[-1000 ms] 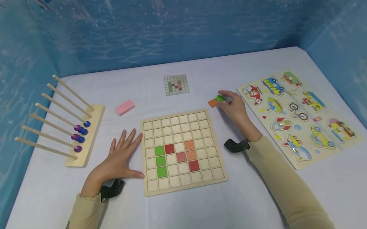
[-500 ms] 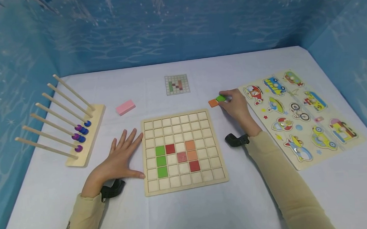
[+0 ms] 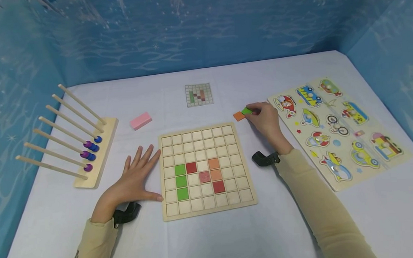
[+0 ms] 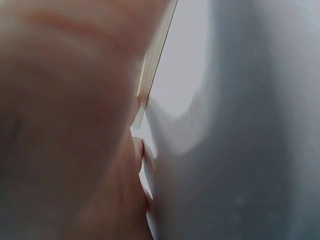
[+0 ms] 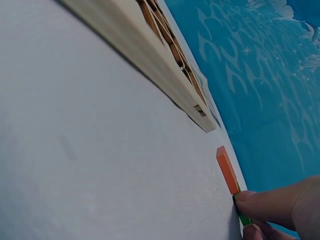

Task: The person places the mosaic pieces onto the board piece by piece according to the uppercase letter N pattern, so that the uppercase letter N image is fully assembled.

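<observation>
My right hand pinches a green square tile between thumb and fingers, to the right of the wooden grid board. An orange tile lies right against the green one; in the right wrist view the orange tile sits just beyond my thumb. With fingers spread, my left hand rests on the table, its thumb and index fingertip at the left edge of the grid board. Green, red, pinkish-red and orange tiles fill some of the board's cells. My palm covers much of the left wrist view.
Behind the board lies a small pattern card. A pink block is at its left. Farther left stands a wooden peg rack with purple and blue beads. A vehicle puzzle board lies near my right forearm.
My right wrist has shifted slightly forward while the fingers stay at the green tile. The left hand and the tiles on the board stay as they were.
</observation>
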Demonstrator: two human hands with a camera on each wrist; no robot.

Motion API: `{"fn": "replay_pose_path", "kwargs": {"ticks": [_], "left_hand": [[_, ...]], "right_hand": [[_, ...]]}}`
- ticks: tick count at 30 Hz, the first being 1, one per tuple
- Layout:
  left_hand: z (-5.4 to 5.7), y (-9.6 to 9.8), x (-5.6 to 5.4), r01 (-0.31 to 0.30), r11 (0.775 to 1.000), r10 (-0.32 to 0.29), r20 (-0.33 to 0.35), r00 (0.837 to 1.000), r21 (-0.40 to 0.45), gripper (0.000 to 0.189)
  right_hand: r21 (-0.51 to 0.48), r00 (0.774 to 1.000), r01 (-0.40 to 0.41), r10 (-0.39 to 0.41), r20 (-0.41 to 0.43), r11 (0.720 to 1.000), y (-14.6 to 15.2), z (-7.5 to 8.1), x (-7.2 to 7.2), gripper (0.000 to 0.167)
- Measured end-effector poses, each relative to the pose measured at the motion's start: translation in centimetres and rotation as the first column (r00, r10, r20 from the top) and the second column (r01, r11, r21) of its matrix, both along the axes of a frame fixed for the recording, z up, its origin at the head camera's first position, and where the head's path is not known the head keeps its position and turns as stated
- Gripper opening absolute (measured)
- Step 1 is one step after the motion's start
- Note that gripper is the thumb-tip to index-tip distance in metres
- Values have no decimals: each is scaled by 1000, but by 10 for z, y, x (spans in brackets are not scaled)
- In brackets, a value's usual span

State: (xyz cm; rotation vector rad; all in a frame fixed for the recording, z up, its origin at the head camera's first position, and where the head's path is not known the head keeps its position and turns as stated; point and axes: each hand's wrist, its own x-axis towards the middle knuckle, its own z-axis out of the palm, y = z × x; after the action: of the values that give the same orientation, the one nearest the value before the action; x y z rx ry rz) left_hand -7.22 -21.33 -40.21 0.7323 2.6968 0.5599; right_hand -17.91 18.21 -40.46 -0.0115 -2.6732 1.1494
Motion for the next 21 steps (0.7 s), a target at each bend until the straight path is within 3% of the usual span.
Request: {"fn": "replay_pose_path", "kwargs": {"ticks": [10,16,21], "left_hand": [[0,0,-1,-1,1000,1,7,1000,-15,128],[0,0,-1,-7,1000,7,7,1000,-12,128],[1,-1,-1,-6,1000,6,7,1000,-9,128]], "right_hand": [[-37,1000,-9,9,-19,999,0,0,0,24],[-109,999,-33,34,5,993,-11,12,4,24],[-195,993,-101,110,36,976,-30,26,15,26]]}}
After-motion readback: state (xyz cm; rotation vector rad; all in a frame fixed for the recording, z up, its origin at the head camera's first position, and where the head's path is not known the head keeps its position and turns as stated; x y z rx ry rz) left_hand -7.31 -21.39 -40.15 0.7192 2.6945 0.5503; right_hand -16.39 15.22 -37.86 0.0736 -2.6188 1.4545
